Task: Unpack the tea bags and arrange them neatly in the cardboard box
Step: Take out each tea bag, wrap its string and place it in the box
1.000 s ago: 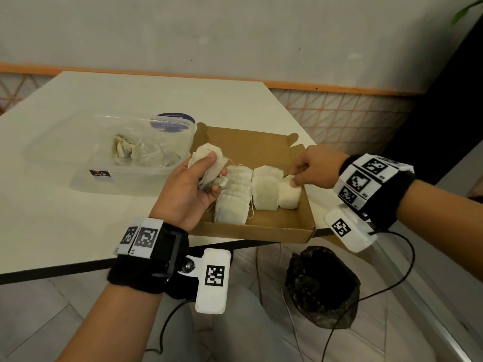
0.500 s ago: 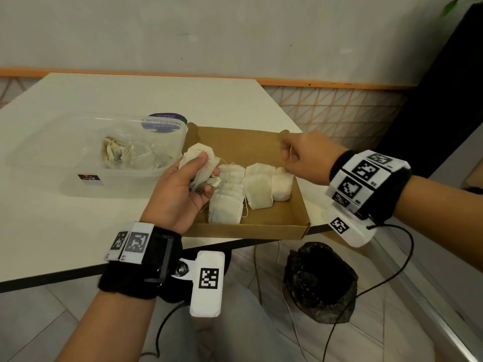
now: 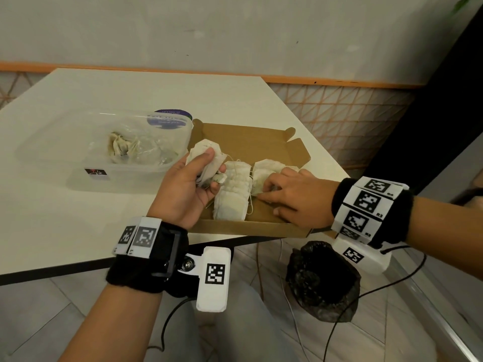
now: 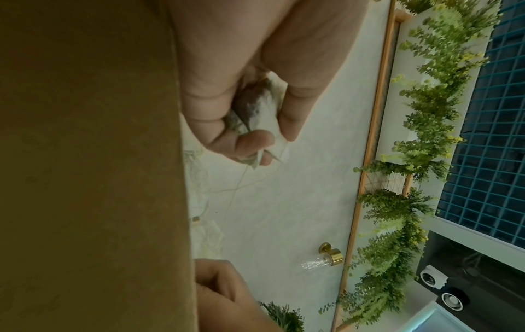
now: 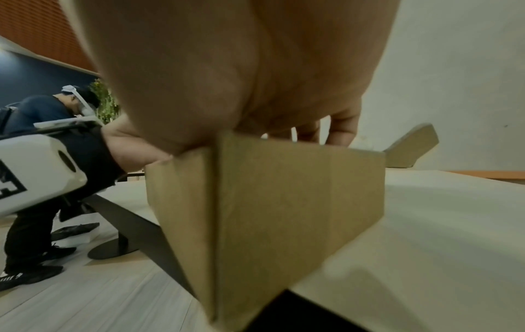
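A shallow brown cardboard box (image 3: 251, 142) sits at the table's near right corner. Inside lie two rows of pale tea bags: a left row (image 3: 232, 202) and a shorter right row (image 3: 269, 168). My left hand (image 3: 213, 165) hovers over the box's left end and grips a small bunch of tea bags (image 3: 203, 150), which the left wrist view also shows as tea bags (image 4: 267, 112) with strings hanging. My right hand (image 3: 262, 189) reaches into the box and pinches the near tea bag of the right row. In the right wrist view the box wall (image 5: 270, 191) hides my fingertips.
A clear plastic tub (image 3: 47, 155) with crumpled wrappers (image 3: 122, 148) stands left of the box, touching it. A black bag (image 3: 324, 280) lies on the floor under the table's corner. Cables hang from both wrists. Another person (image 5: 37, 112) stands beyond the table.
My right hand has left the box's far right corner and come down onto the right row of tea bags. The left hand still holds its bunch in the same place.
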Demonstrator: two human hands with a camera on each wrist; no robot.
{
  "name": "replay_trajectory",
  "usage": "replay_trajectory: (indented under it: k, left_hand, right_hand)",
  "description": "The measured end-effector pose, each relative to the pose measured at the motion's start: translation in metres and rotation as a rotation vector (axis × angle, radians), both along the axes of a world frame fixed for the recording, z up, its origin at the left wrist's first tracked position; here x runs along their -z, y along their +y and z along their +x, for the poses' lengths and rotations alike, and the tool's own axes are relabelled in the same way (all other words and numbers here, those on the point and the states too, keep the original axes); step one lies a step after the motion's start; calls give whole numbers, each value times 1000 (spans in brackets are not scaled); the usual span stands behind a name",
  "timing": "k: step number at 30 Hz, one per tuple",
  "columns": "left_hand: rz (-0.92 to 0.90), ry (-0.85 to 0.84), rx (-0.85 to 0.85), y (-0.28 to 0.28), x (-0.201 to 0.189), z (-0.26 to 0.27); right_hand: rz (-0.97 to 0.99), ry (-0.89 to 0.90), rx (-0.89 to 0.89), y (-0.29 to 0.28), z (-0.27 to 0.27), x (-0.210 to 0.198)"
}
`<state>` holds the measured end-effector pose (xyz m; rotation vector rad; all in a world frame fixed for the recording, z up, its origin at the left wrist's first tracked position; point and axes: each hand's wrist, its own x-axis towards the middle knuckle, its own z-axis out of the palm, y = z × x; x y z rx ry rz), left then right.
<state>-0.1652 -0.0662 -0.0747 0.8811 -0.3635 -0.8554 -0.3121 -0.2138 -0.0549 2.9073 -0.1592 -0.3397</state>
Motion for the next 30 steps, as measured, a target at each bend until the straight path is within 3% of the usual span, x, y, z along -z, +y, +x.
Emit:
replay_trajectory:
  k: [3, 8, 11, 24, 30]
  left_hand:
    - [8, -6, -6, 1, 0, 0]
    - [7, -7, -5, 1, 0, 0]
    - [3, -7, -7, 0, 1, 0]
    - [12, -17, -6, 0, 1, 0]
    - [6, -8, 4, 0, 1, 1]
  right_hand:
    - [55, -12, 8, 0, -1, -7]
    - [292, -290, 168, -25, 0, -36]
    - [229, -263, 263, -39, 4, -40]
    - [376, -118, 506, -56, 18, -43]
    - [389, -211, 532, -53, 19, -38]
